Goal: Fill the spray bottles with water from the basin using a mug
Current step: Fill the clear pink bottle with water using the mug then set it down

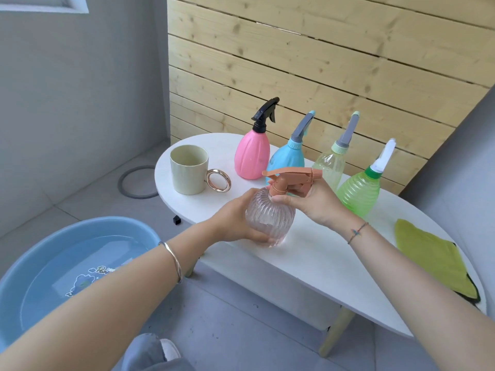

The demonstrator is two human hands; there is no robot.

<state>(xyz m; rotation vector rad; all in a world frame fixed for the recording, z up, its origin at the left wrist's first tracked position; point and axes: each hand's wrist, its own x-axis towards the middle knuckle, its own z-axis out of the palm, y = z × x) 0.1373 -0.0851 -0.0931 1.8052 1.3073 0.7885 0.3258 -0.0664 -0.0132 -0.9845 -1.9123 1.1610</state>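
A person's left hand point(235, 218) curls around the belly of a clear, ribbed, round plastic spray bottle point(270, 218) standing near the front edge of a white oval table point(321, 253). The right hand point(313, 202) grips its salmon trigger head at the neck. A cream mug with a gold ring handle point(188, 170) sits near the table's left end, and a row of four coloured plastic spray bottles point(288, 159) lines the far edge. Bare tabletop separates the held bottle from a green cloth point(431, 253) at the right end. A water-filled blue plastic basin point(88, 223) rests on the floor, left.
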